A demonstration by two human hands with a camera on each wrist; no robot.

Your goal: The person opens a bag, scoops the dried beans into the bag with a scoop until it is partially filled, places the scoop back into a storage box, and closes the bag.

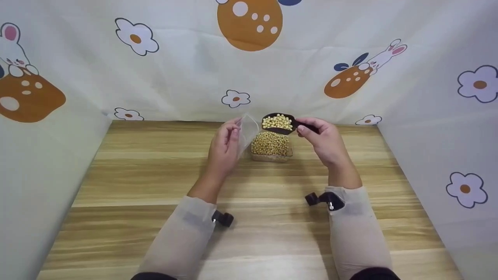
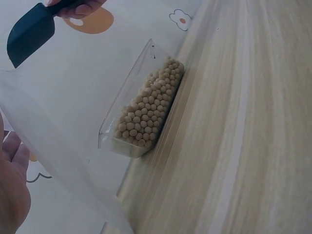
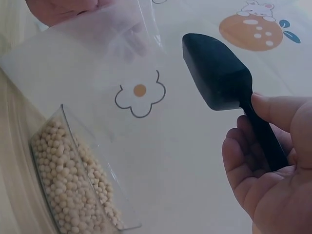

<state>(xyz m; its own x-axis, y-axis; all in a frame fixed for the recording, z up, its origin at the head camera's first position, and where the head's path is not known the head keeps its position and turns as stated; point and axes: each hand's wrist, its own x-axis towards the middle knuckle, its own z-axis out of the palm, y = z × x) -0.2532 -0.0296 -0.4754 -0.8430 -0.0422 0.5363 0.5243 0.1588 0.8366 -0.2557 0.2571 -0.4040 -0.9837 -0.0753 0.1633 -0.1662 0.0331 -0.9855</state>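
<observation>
My right hand [image 1: 325, 144] grips the handle of a black scoop [image 3: 217, 73], thumb on top and fingers curled beneath. Soybeans [image 1: 277, 122] fill the scoop, which is held level above a clear plastic box [image 1: 269, 158]. More soybeans [image 2: 148, 107] are heaped in that box on the table. On the other side my left hand [image 1: 223, 146] pinches a translucent plastic bag [image 1: 247, 134] by its edge. The bag's mouth stands apart toward the scoop's tip, with a small gap between them. In the right wrist view the bag [image 3: 73, 58] hangs in front of the left hand's fingers.
The wooden table [image 1: 148, 175] meets a pale cloth backdrop [image 1: 186, 77] printed with flowers and rabbits behind the box. Cloth walls [image 1: 435, 136] also rise along both sides. A small black camera [image 1: 223, 219] is strapped to each wrist.
</observation>
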